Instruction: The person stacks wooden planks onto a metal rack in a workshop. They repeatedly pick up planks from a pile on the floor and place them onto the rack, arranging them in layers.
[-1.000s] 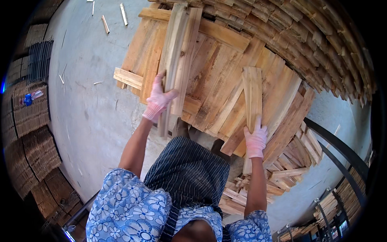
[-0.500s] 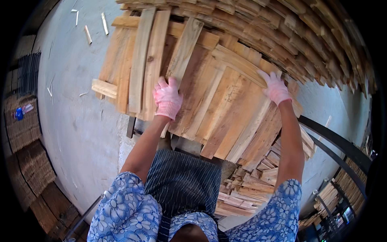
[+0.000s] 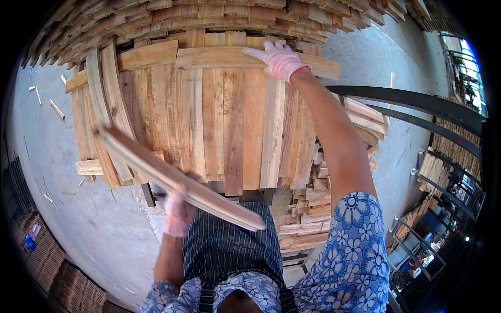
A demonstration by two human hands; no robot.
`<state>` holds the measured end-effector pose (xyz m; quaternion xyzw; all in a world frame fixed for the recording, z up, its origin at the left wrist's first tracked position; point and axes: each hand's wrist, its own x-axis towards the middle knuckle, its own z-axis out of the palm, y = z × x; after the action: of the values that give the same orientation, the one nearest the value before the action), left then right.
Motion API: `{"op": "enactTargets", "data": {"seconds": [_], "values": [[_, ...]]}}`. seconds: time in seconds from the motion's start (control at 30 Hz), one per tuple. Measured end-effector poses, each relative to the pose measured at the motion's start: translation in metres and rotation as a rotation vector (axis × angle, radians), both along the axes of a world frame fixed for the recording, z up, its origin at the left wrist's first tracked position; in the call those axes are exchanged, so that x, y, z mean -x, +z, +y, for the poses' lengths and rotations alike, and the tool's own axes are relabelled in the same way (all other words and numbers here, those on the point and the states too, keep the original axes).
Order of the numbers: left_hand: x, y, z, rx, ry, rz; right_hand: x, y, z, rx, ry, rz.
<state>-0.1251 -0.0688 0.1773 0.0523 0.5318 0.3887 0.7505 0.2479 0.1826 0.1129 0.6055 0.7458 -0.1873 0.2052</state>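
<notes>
My left hand [image 3: 178,211], in a pink and white knit glove, grips a wooden board [image 3: 180,177] and holds it tilted in front of my apron, above the near edge of the stack. The board is blurred at its far end and hides part of the fingers. My right hand [image 3: 282,61], gloved alike, rests with fingers stretched out on a crosswise wooden strip [image 3: 219,57] along the far side. Under that strip lies a layer of boards [image 3: 214,120] set side by side. Two loose boards [image 3: 117,94] lie over its left part.
A tall stack of boards [image 3: 209,18] runs along the far side. Below my right arm is a pile of short wood pieces [image 3: 308,214]. Black metal bars [image 3: 412,99] stick out at the right. Wood scraps [image 3: 57,109] lie on the grey floor at left.
My left hand has lifted a board off the layer and drawn it toward my body. The view has turned rightward; my right hand still lies on the far strip.
</notes>
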Motion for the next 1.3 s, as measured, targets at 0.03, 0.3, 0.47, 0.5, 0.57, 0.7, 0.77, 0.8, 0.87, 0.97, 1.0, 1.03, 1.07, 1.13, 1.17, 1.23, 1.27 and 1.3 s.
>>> {"op": "enactTargets", "data": {"seconds": [0.03, 0.3, 0.47, 0.5, 0.57, 0.7, 0.77, 0.8, 0.87, 0.97, 1.0, 1.03, 1.07, 1.13, 1.17, 1.23, 1.27, 1.3], "values": [[-0.002, 0.011, -0.023, 0.113, -0.036, -0.091, -0.001, 0.004, 0.0, -0.017, -0.003, 0.01], [0.03, -0.072, -0.196, 0.593, 0.142, -0.437, -0.027, 0.014, -0.034, -0.277, 0.07, 0.179], [0.04, -0.087, -0.21, 0.562, 0.204, -0.429, 0.027, 0.051, -0.026, -0.099, 0.114, 0.119], [0.041, -0.09, -0.213, 0.544, 0.194, -0.407, 0.042, 0.054, -0.024, -0.042, 0.114, 0.083], [0.039, -0.098, -0.21, 0.561, 0.179, -0.458, 0.032, 0.037, -0.02, -0.023, 0.187, 0.069], [0.031, -0.119, -0.221, 0.68, 0.195, -0.54, 0.027, 0.014, -0.01, 0.022, 0.261, 0.072], [0.026, -0.138, -0.23, 0.681, 0.184, -0.624, 0.04, 0.019, -0.005, 0.033, 0.258, 0.064], [0.008, -0.132, -0.208, 0.632, 0.146, -0.606, 0.042, 0.016, -0.006, 0.014, 0.253, 0.024], [-0.024, -0.151, -0.167, 0.533, 0.207, -0.569, 0.034, 0.012, -0.006, -0.029, 0.264, -0.007], [-0.034, -0.173, -0.14, 0.559, 0.233, -0.677, 0.026, 0.004, -0.004, -0.027, 0.274, -0.015], [-0.034, -0.173, -0.143, 0.562, 0.247, -0.698, 0.028, 0.003, -0.007, 0.004, 0.268, -0.024], [-0.034, -0.176, -0.144, 0.567, 0.254, -0.681, 0.032, 0.005, -0.007, 0.027, 0.265, -0.034], [-0.035, -0.181, -0.145, 0.524, 0.261, -0.735, 0.033, 0.008, -0.006, -0.059, 0.287, -0.063], [-0.03, -0.175, -0.151, 0.504, 0.255, -0.714, 0.028, 0.004, -0.026, -0.189, 0.295, -0.09], [-0.032, -0.166, -0.153, 0.516, 0.265, -0.639, 0.03, -0.001, -0.039, -0.374, 0.402, -0.059], [-0.024, -0.146, -0.168, 0.527, 0.152, -0.657, 0.048, 0.015, -0.077, -0.502, 0.416, 0.075], [-0.017, -0.132, -0.186, 0.564, 0.115, -0.629, 0.058, 0.022, -0.107, -0.316, 0.332, 0.147], [-0.013, -0.122, -0.195, 0.575, 0.076, -0.608, 0.066, 0.034, -0.133, -0.15, 0.259, 0.209]]}}
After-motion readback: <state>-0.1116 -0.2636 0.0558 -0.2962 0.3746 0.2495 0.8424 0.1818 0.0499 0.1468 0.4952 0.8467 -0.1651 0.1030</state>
